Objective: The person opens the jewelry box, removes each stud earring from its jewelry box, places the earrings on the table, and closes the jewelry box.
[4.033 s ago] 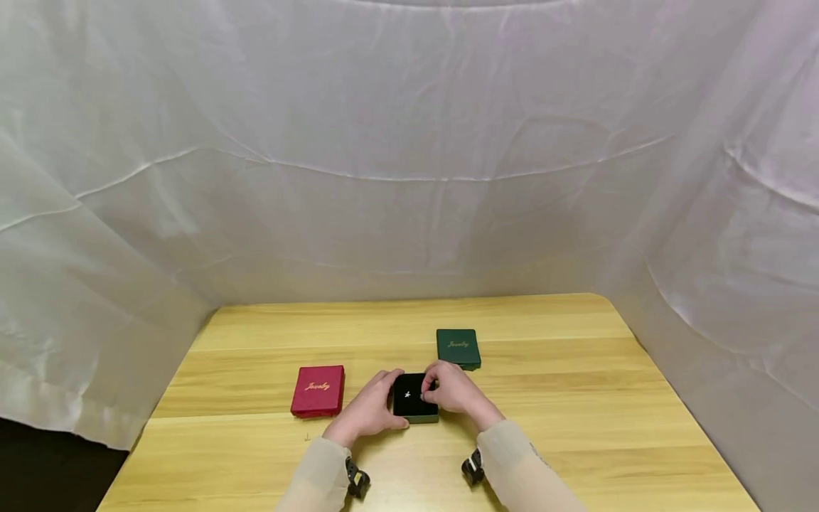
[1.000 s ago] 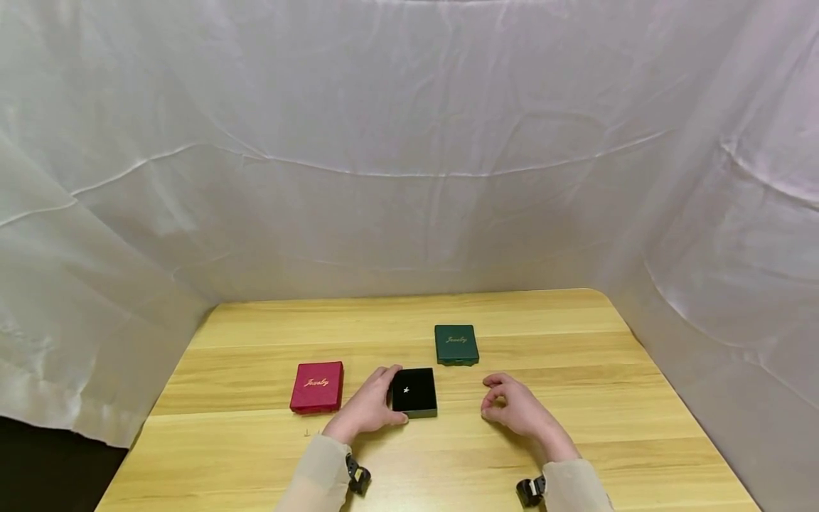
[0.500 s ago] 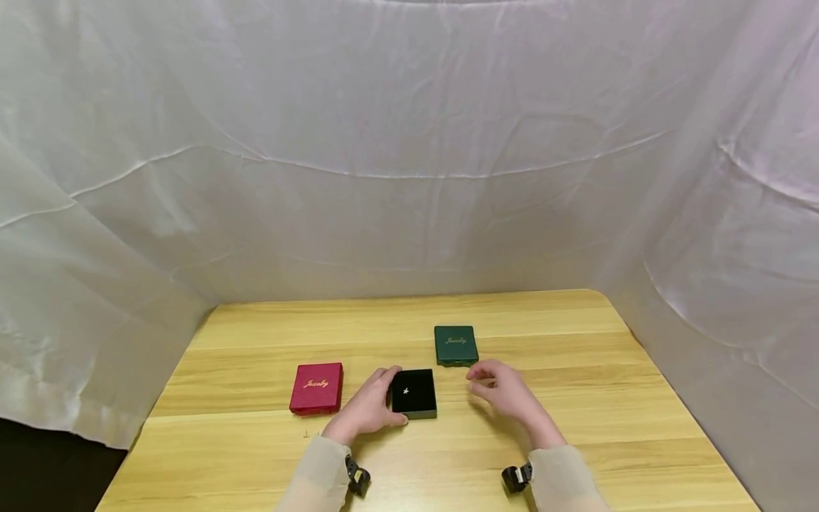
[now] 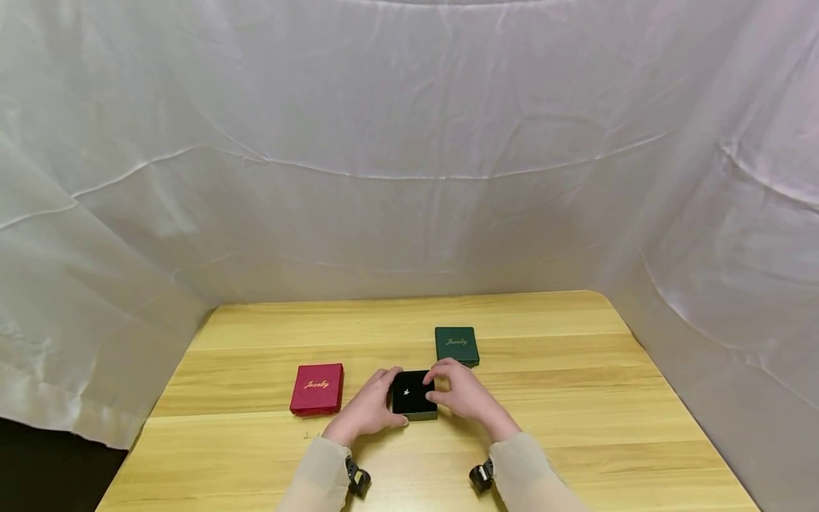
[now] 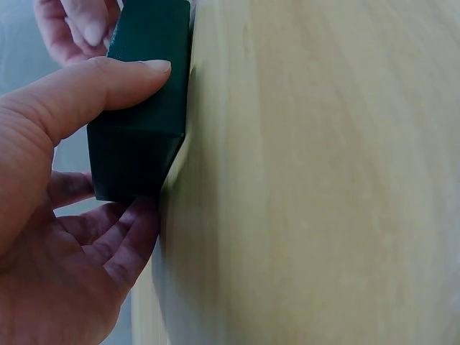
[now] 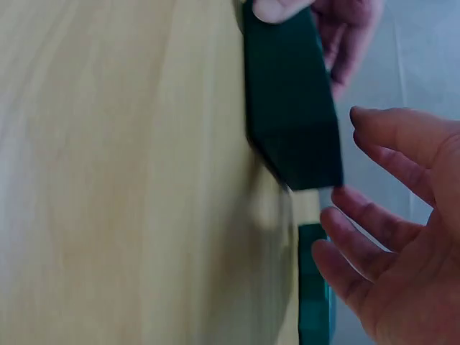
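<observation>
A dark green box base [image 4: 414,407] with a black lining stands on the table, its top uncovered. Set in the left part of the lining is a tiny silver star-shaped piece [image 4: 406,392], too small to tell its kind. My left hand [image 4: 370,407] grips the box from its left side, thumb on the near wall [image 5: 147,93] and fingers behind. Over the box's right edge hovers my right hand [image 4: 462,390], thumb and fingers spread apart; nothing shows between them in the right wrist view, where the fingers [image 6: 366,223] are close to the box's side.
Behind my right hand lies a green lid [image 4: 457,344] lettered "Jewelry". A red "Jewelry" box [image 4: 317,388] sits to the left. Some tiny bits [image 4: 307,435] lie on the wooden table [image 4: 576,398] in front of it. White cloth [image 4: 409,213] hangs around the table.
My right hand was at the lining with its fingertips together, then moved off to the right, and is now back over the box's right edge. The left hand has kept its grip.
</observation>
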Available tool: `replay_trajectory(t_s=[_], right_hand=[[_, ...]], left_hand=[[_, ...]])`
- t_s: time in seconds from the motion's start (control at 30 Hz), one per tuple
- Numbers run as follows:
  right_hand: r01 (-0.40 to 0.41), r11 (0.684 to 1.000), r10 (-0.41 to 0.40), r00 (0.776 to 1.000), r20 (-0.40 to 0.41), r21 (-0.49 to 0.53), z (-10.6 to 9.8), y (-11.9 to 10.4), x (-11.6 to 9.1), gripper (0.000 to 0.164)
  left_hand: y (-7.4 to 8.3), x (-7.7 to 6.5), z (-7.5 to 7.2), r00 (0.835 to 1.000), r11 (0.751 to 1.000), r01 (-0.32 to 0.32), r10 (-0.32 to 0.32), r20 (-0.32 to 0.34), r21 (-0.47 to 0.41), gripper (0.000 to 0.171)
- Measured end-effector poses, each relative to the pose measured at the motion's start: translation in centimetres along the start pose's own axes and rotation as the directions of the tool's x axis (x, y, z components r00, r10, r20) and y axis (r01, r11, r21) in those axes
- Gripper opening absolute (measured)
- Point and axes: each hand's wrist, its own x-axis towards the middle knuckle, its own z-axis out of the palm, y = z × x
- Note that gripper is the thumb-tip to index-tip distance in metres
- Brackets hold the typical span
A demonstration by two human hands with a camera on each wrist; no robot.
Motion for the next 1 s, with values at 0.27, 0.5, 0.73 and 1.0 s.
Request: replay_trajectory(t_s=[0.27,0.5,0.73,1.0], right_hand=[[0.008,0.998,-0.006,0.999,0.035,-0.06,1.5,-0.3,1.3,0.01],[0.034,0.995,-0.028,0.998,0.055,-0.099,2.0,-0.8,2.0,0.01],[0.043,0.991,-0.034,0.997,0.068,-0.128,2.4,-0.7,2.6,0.014],[0.021,0.991,-0.014,0.998,0.057,-0.135,2.6,-0.8,2.7,0.014]], left_hand=[[-0.1,0.1,0.0,1.0,1.0,-0.014,0.014,0.0,0.006,0.094],[-0.1,0.1,0.0,1.0,1.0,-0.027,0.027,-0.002,0.015,0.093],[-0.1,0.1,0.0,0.999,0.999,-0.034,0.034,-0.001,0.019,0.092],[-0.1,0.2,0.0,0.999,0.999,-0.035,0.035,-0.004,0.023,0.092]])
